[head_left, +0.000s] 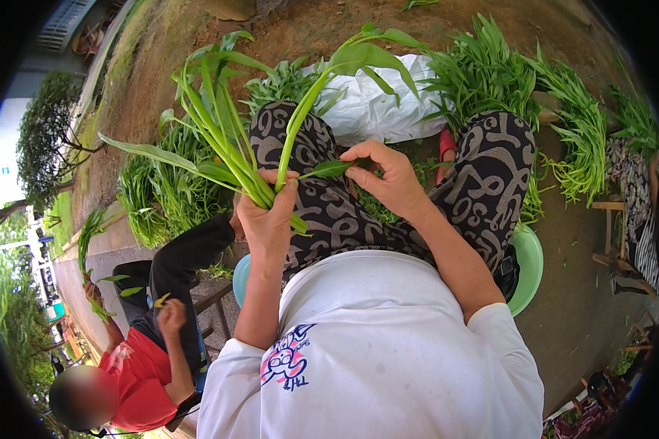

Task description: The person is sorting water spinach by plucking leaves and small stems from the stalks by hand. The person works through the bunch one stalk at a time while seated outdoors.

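Note:
My left hand [264, 210] is closed round a small bunch of water spinach [223, 143], its thick pale-green stems fanning up and away from me. One stem [291, 132] stands apart from the others and bends over to the right at its leafy tip. Between the thumb and fingers of my right hand [388, 178] is a dark green leaf [328, 169], whose other end reaches toward the stems. Both hands are held above my lap, over patterned dark trousers [483, 157].
Heaps of leafy greens lie on the ground at left [161, 183] and far right [490, 69], beside a white plastic sheet [384, 102]. Light green basins [529, 271] stand by my seat. At left sits a person in a red shirt [143, 380], holding greens too.

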Motion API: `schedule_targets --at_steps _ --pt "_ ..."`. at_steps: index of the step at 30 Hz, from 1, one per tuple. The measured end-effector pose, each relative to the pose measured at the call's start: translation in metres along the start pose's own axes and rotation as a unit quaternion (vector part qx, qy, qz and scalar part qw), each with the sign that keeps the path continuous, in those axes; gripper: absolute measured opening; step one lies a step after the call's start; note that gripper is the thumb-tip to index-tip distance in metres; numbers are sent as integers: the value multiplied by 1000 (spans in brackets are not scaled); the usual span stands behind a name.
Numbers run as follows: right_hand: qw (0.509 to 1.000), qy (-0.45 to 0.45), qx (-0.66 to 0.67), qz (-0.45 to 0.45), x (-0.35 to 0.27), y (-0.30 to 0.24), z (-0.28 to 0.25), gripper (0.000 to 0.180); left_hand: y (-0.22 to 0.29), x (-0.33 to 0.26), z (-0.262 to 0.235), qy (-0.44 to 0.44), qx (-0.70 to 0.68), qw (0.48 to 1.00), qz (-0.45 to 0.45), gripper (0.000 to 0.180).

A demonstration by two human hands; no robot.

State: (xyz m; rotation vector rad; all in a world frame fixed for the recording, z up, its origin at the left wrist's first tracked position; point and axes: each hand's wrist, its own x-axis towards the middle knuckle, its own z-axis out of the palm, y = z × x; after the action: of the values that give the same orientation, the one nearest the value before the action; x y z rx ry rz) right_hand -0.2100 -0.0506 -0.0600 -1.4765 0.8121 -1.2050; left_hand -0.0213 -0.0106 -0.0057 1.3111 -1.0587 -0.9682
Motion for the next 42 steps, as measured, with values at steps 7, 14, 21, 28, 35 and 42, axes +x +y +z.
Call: schedule_targets --at_steps 7,14,21,28,35,42 --pt "988 21 -128 -85 1 -1 -3 16 2 -3 1 -10 10 1000 -25 6" --pt "999 6 42 25 -2 6 -2 6 0 -6 5 -16 0 1000 -13 5" --pt "943 40 279 174 -2 12 -3 7 -2 -6 15 -17 -21 1000 -12 5" --pt "890 113 401 187 2 12 -3 6 3 -9 19 -12 19 999 -26 4" --pt "913 100 350 183 5 11 -14 10 -3 -7 9 14 -12 1000 2 4" --pt "978 -3 170 122 0 -13 -11 13 -4 -8 5 11 4 1000 -27 6"
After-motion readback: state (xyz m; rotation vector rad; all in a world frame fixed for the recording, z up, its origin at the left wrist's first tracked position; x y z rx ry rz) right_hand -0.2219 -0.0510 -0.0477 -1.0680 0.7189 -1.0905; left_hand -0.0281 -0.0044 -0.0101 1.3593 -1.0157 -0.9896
